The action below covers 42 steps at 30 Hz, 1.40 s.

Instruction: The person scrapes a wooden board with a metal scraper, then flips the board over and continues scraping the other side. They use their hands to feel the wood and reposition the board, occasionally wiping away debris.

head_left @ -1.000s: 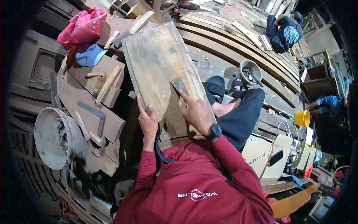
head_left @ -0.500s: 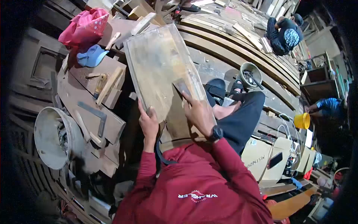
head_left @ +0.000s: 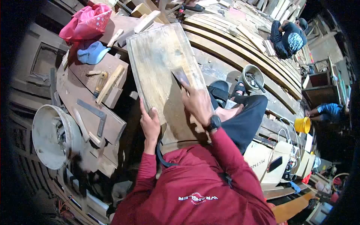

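A wide wooden board [head_left: 157,56] lies tilted across my lap, its top face pale and worn with a raised rim along the edges. My left hand [head_left: 150,123] grips its left edge, thumb on the top face and fingers along the side. In my right hand [head_left: 198,107] is a scraper with a flat metal blade [head_left: 180,76], my index finger pressed along it. The blade rests against the board's face right of the middle. My palm hides the scraper's handle.
On the left, a workbench [head_left: 71,90] bears a metal square [head_left: 100,122], a blue cap [head_left: 93,53] and a pink bag [head_left: 84,23]. Beside it stands a white bucket [head_left: 47,150]. A bowl of tools [head_left: 258,71] sits beyond my feet. Another person [head_left: 288,39] crouches at upper right.
My right hand and the scraper have shifted slightly up the board, away from my body. My left hand keeps its hold on the left edge.
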Available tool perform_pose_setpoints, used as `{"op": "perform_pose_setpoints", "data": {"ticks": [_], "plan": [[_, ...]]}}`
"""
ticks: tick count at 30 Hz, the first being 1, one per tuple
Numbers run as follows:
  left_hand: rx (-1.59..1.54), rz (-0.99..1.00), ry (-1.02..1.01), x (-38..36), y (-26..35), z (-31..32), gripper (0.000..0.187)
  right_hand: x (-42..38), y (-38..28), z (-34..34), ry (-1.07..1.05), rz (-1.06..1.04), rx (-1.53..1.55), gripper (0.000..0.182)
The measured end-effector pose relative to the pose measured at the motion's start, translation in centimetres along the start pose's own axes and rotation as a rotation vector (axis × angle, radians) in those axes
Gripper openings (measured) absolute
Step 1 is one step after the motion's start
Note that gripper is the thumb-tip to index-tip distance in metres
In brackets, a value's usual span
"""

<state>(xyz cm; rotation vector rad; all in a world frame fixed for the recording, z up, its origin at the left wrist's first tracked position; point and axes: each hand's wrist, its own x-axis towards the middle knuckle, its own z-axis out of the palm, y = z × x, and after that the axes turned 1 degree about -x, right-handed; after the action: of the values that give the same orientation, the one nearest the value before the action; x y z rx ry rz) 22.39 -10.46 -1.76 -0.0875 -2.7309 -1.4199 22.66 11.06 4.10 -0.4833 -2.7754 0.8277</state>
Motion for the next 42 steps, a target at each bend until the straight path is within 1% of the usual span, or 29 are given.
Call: {"op": "perform_pose_setpoints", "data": {"ticks": [1, 2, 4, 6, 8, 10, 11, 12, 13, 15, 17, 18, 19, 20, 22, 23, 24, 26, 27, 28, 29, 32, 33, 35, 36, 38, 40, 41, 42], "plan": [[-0.003, 0.066, 0.032, 0.1, -0.2, 0.2, 0.065, 2.7, 0.1, 1.6, 0.042, -0.064, -0.013, 0.039], [0.006, -0.134, -0.077, 0.2, 0.8, -0.5, 0.066, 5.4, -0.2, 2.6, 0.109, -0.085, -0.048, 0.037], [0.028, 0.014, -0.013, 0.1, 0.0, -0.2, 0.066, 10.4, -1.6, 2.8, 0.149, -0.123, -0.02, 0.037], [0.002, -0.023, -0.02, 0.3, 0.0, -0.1, 0.067, 11.6, -2.3, 2.5, 0.146, -0.078, -0.022, 0.036], [0.008, -0.018, -0.02, 0.2, -0.8, -0.3, 0.068, 10.2, -2.4, 1.9, 0.077, -0.046, -0.029, 0.035], [0.029, 0.02, 0.0, 0.3, -1.8, 0.2, 0.068, 5.2, -1.9, 0.4, 0.037, -0.039, 0.068, 0.035], [-0.036, -0.018, -0.022, 0.3, -0.2, -0.2, 0.069, 2.8, -1.8, -0.2, -0.001, 0.006, 0.023, 0.035], [-0.015, -0.089, -0.053, 0.2, 0.7, -0.5, 0.069, 0.9, -1.6, -0.5, -0.04, 0.045, -0.025, 0.035], [-0.007, -0.054, -0.031, 0.0, 1.0, -0.5, 0.066, -0.2, -1.1, 0.0, 0.013, 0.013, -0.047, 0.034], [-0.003, -0.011, -0.013, 0.1, 0.9, -0.3, 0.066, 1.4, -1.2, 0.5, 0.123, -0.131, -0.043, 0.035], [-0.007, -0.005, -0.02, 0.2, -0.1, -0.1, 0.068, 5.2, -2.7, 1.2, 0.028, -0.001, -0.057, 0.037], [-0.031, 0.002, -0.015, 0.2, -0.4, 0.0, 0.068, 8.4, -2.2, 2.9, 0.069, -0.08, 0.031, 0.037], [-0.018, -0.056, -0.039, 0.2, 0.1, -0.3, 0.068, 11.6, -2.5, 3.7, 0.1, -0.136, 0.026, 0.036], [-0.006, -0.115, -0.063, 0.2, 0.7, -0.5, 0.067, 14.0, -3.5, 3.7, 0.127, -0.1, -0.008, 0.037], [-0.014, -0.046, -0.032, 0.4, 1.1, -0.3, 0.067, 17.2, -2.9, 6.2, 0.237, -0.089, -0.073, 0.038], [-0.014, -0.018, -0.026, 0.3, 0.8, -0.5, 0.067, 16.5, -3.7, 4.6, 0.093, -0.021, 0.002, 0.038], [0.013, 0.014, -0.007, 0.4, 0.2, -0.6, 0.065, 14.1, -4.2, 3.4, 0.111, -0.044, 0.007, 0.039], [0.053, 0.06, 0.027, 0.4, -1.2, 0.2, 0.062, 9.3, -3.5, 2.4, 0.031, 0.032, 0.018, 0.039], [0.011, 0.048, 0.007, 0.4, 0.3, -0.3, 0.067, 6.8, -2.9, 2.3, 0.05, 0.029, 0.017, 0.038], [-0.025, -0.028, -0.044, 0.3, 1.2, -0.7, 0.067, 4.5, -2.6, 2.2, 0.066, 0.024, 0.016, 0.038], [-0.025, -0.065, -0.053, 0.0, 1.0, -0.6, 0.067, 3.2, -3.4, 0.8, -0.026, 0.115, -0.05, 0.037], [-0.02, -0.095, -0.056, 0.4, 0.9, -0.3, 0.067, 6.2, -2.9, 2.4, 0.022, 0.051, -0.04, 0.037], [-0.011, -0.094, -0.056, 0.3, 0.7, -0.4, 0.067, 8.9, -2.8, 3.2, 0.057, 0.003, -0.01, 0.037], [0.003, -0.01, -0.025, 0.3, 0.5, -0.4, 0.066, 15.7, -3.0, 4.8, 0.096, -0.025, -0.001, 0.037], [0.004, 0.04, -0.004, 0.2, 0.9, -0.5, 0.065, 18.7, -3.5, 5.1, 0.217, -0.103, 0.056, 0.028], [0.011, 0.035, 0.006, 0.7, 0.9, -0.2, 0.064, 22.7, -4.4, 4.7, 0.184, -0.05, 0.03, 0.027], [0.025, -0.016, 0.009, 0.3, 0.9, -0.3, 0.063, 22.0, -4.5, 5.2, 0.236, -0.068, -0.045, 0.025], [0.073, 0.135, 0.072, 0.4, 0.3, 0.0, 0.063, 19.4, -4.7, 3.6, 0.152, -0.057, -0.002, 0.025], [0.055, 0.054, 0.021, 0.5, 0.4, -0.2, 0.064, 15.7, -4.5, 2.4, 0.173, -0.111, -0.049, 0.026]]}}
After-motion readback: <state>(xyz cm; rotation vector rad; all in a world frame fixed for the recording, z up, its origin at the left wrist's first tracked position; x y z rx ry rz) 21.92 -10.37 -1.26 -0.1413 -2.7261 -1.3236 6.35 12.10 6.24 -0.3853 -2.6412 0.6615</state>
